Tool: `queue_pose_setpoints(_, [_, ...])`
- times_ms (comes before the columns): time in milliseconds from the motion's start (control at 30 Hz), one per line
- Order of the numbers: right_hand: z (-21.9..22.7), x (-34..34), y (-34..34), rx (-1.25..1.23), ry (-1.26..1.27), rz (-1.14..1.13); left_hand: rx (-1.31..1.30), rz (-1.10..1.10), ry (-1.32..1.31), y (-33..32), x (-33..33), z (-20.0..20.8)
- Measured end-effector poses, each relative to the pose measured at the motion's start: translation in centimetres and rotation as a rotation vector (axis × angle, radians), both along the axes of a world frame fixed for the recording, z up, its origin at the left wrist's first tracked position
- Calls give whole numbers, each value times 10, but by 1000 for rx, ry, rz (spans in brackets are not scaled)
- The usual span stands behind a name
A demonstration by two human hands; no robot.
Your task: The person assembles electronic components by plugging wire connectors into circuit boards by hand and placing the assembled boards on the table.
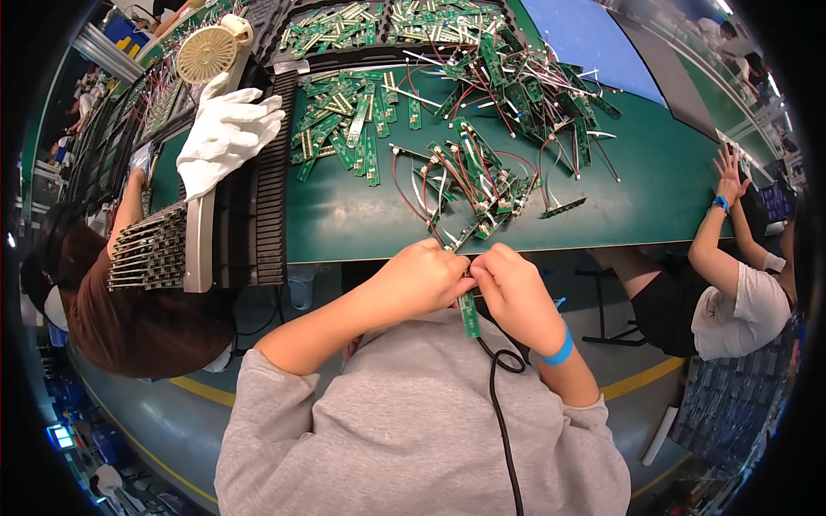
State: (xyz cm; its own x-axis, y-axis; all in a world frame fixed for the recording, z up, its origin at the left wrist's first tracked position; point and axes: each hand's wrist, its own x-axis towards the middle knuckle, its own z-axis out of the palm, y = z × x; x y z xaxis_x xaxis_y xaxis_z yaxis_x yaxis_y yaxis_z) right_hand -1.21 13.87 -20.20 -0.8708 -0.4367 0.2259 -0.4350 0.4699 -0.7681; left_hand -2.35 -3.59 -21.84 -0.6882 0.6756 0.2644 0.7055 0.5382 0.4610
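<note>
At the near edge of the table my two hands meet, fingers closed. My left hand [428,273] pinches a narrow green circuit board [470,316], whose lower end hangs below the fingers. My right hand [514,288], with a blue band on its wrist, presses thumb and fingers together at the board's upper end; what they grip there is hidden. Just beyond my fingers lies a small pile of green circuit boards with red, white and black wires [495,191]. A black cable [497,404] runs down over my grey shirt from near the right hand.
Loose circuit boards [357,120] and a larger heap of wired boards [525,86] cover the green table [344,224]. Trays of boards [335,30] stand behind. At left are a black rack [271,189], white gloves [228,133] and a small fan [206,54]. People sit on both sides.
</note>
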Motion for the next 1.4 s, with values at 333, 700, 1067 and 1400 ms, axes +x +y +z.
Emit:
queue_pose_setpoints(333, [9, 1, 14, -276, 195, -247, 728, 197, -1026, -6, -10, 17])
queue_pose_setpoints(700, [-13, 10, 4, -133, 302, -157, 892, 140, -1223, -6, -15, 17])
queue_pose_setpoints(1067, [-10, 9, 12, -610, -411, -88, 891, 73, -1318, -14, -13, 25])
queue_pose_setpoints(1400, [5, 10, 12, -661, -371, -155, 1132, 27, -1309, -5, -5, 13])
